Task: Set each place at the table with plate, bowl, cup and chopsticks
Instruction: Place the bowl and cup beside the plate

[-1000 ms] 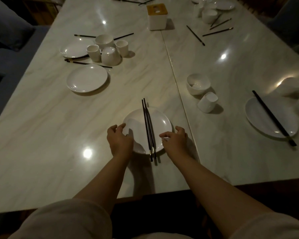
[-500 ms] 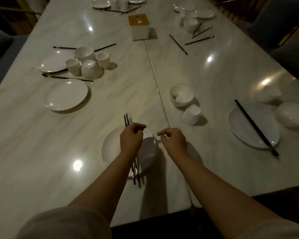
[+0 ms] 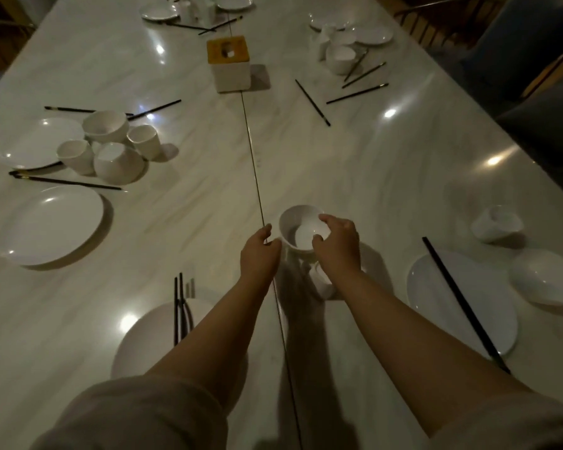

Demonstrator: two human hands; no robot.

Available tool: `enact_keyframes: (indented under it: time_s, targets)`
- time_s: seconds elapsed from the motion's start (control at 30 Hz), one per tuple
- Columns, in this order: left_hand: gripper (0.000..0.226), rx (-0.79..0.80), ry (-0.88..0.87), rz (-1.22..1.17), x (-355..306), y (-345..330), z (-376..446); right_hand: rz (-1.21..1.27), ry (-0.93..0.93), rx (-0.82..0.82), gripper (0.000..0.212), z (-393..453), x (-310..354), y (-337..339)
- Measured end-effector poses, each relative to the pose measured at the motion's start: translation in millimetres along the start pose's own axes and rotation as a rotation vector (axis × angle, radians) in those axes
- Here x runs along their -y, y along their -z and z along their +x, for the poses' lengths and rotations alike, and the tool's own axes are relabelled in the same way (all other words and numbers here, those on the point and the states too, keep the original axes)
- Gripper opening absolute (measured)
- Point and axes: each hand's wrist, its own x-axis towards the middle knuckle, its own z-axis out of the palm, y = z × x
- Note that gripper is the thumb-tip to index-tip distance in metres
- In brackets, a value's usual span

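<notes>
My right hand (image 3: 338,246) grips a white bowl (image 3: 298,227) by its rim, just right of the table's centre seam. My left hand (image 3: 260,254) lies against the bowl's left side, fingers loosely curled. A white cup (image 3: 322,280) lies mostly hidden under my right wrist. Near me on the left, a white plate (image 3: 143,339) carries a pair of black chopsticks (image 3: 179,306); my left forearm covers part of it.
To the right a plate (image 3: 436,297) bears black chopsticks (image 3: 462,303), with a bowl (image 3: 545,276) and a cup (image 3: 496,222) beside it. Left side holds two plates (image 3: 51,225), bowls, cups (image 3: 143,141) and chopsticks. A tissue box (image 3: 229,63) stands mid-table. More tableware lies far off.
Both hands left the near plate and moved forward and right to the bowl. My right hand took hold of its rim. The view tilted up along the table.
</notes>
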Motion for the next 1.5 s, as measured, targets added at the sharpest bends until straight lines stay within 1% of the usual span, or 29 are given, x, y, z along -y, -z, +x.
enact_keyframes:
  time_s: [0.07,0.13,0.33,0.4,0.47,0.53,0.6,0.73,0.83,0.93,1.1,1.27,1.33,1.5]
  targets:
    - [0.051,0.008,0.049,-0.031,-1.9,-9.8,7.9,-0.021,-0.077,0.097,0.051,13.1,-1.4,2.0]
    - [0.051,0.012,0.052,-0.047,-2.4,-16.0,12.6,-0.038,-0.1,0.15,0.052,20.9,-1.4,2.6]
    - [0.052,-0.077,0.064,-0.128,3.8,-5.7,9.8,-0.002,-0.09,0.168,0.048,17.4,0.9,2.0]
    - [0.044,-0.111,0.059,-0.174,5.7,5.9,2.1,0.024,-0.07,0.141,0.046,7.7,5.6,-0.5]
    - [0.027,-0.146,0.031,-0.234,5.1,21.0,-10.2,0.042,-0.042,0.11,0.044,-6.7,11.7,-4.8]
    - [0.016,-0.169,0.0,-0.254,6.1,38.5,-24.3,0.053,-0.033,0.079,0.041,-24.2,16.3,-10.8]
    - [0.015,-0.166,-0.024,-0.231,11.5,56.3,-39.5,0.057,-0.039,0.062,0.039,-46.0,18.1,-16.5]
    - [0.022,-0.076,-0.017,-0.161,32.3,85.2,-71.6,0.177,-0.082,0.073,0.044,-98.4,9.0,-28.7]
    - [0.034,0.012,-0.014,-0.108,50.3,96.9,-90.9,0.173,-0.106,0.033,0.043,-132.9,-3.6,-37.1]
    - [0.035,0.087,0.008,-0.061,64.4,101.5,-105.0,0.16,-0.15,-0.012,0.041,-158.8,-15.4,-42.1]
    - [0.033,0.159,-0.002,0.003,77.9,101.8,-122.9,0.122,-0.187,-0.048,0.039,-183.4,-30.0,-39.6]
    - [0.032,0.175,-0.05,0.09,82.2,96.5,-129.4,0.125,-0.193,-0.06,0.038,-189.4,-39.9,-34.5]
    - [0.029,0.159,-0.068,0.139,83.6,94.5,-129.1,0.119,-0.183,-0.05,0.036,-189.9,-42.5,-33.8]
    - [0.021,0.022,-0.214,0.405,81.3,84.8,-119.8,0.063,-0.162,-0.047,0.025,-175.7,-44.0,-27.7]
